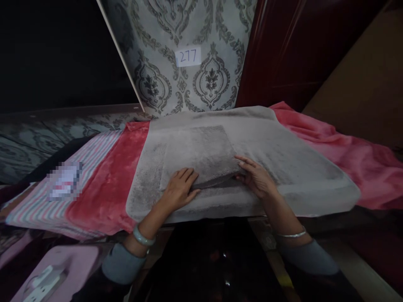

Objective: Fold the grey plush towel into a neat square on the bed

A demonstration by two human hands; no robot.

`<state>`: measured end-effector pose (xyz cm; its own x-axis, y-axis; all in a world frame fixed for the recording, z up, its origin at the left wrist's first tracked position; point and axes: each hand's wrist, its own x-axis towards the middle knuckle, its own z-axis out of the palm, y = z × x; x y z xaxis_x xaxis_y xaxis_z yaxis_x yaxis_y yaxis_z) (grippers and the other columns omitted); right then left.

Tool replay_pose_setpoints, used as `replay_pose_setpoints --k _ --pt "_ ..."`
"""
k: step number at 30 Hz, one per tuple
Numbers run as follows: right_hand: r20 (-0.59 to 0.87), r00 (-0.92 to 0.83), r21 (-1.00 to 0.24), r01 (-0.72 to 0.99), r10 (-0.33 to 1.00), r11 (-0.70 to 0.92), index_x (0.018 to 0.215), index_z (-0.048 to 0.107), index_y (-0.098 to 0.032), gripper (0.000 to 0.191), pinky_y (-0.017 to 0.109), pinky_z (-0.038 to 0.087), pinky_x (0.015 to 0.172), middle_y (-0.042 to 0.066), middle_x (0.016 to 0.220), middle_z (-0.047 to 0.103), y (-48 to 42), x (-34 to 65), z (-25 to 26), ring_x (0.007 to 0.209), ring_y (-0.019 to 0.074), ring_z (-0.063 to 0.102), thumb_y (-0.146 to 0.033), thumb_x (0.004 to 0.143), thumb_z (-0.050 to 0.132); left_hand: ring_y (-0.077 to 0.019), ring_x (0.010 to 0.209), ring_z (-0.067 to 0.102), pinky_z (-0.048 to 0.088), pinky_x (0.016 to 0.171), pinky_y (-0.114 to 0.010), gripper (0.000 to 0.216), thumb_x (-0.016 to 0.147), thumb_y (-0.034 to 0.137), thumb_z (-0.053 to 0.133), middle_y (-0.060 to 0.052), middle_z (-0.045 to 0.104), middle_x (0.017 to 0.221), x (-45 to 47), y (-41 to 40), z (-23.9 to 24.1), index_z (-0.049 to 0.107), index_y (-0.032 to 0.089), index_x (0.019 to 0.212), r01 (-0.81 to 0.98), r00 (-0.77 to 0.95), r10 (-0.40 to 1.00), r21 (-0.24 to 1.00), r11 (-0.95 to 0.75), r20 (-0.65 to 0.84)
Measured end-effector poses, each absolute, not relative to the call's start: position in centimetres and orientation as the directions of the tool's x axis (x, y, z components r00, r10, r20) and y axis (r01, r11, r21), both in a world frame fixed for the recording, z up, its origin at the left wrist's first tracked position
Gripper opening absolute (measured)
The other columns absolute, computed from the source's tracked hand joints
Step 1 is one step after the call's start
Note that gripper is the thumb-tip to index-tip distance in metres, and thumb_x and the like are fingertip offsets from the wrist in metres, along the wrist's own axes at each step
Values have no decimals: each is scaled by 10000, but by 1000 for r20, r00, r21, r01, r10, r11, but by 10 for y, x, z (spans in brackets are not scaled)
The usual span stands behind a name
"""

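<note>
A grey plush towel (239,197) lies spread on a padded surface, with a folded layer of the same pile (195,151) on top of it. My left hand (179,188) rests on that layer's near edge, its thumb along the fold. My right hand (255,178) grips the same edge from the other side, with the fingers on top and the thumb tucked beneath. Between my hands the edge lifts a little and shows a dark gap (214,181). A pale green bangle (143,235) circles my left wrist, and a thin silver bangle (291,235) circles my right.
A red plush blanket (107,180) and a striped cloth (63,209) with a blurred label (64,181) lie to the left. Pink fabric (355,159) spreads to the right. Behind stands a damask panel (185,71) tagged 277. A pink power socket (47,281) sits low left.
</note>
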<state>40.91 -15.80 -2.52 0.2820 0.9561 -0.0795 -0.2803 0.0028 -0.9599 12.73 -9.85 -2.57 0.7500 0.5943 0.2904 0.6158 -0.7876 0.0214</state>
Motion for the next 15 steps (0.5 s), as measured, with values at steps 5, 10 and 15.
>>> replay_pose_setpoints --k 5,10,15 --pt "-117 280 -937 -350 953 -12 1109 663 -264 374 254 571 583 3 1009 643 -156 406 -17 630 106 610 -316 741 709 -323 1195 520 456 987 -486 486 899 382 575 -162 572 1305 146 -100 -25 529 166 1332 587 764 548 -13 -810 341" --pt "-69 326 -988 -152 943 -19 1148 674 -255 443 262 543 545 1 942 626 -164 412 -26 587 110 591 -384 727 713 -298 1111 548 496 923 -459 427 854 130 552 -156 609 1203 148 -101 -26 551 143 1281 532 793 475 -54 -845 382" --pt "179 337 -835 549 924 -38 1155 710 -192 431 353 522 621 16 679 601 -178 428 -39 595 194 586 -427 822 570 -279 1095 561 507 929 -453 354 862 165 573 -129 636 1173 140 -102 -27 603 166 1215 497 776 452 15 -867 440"
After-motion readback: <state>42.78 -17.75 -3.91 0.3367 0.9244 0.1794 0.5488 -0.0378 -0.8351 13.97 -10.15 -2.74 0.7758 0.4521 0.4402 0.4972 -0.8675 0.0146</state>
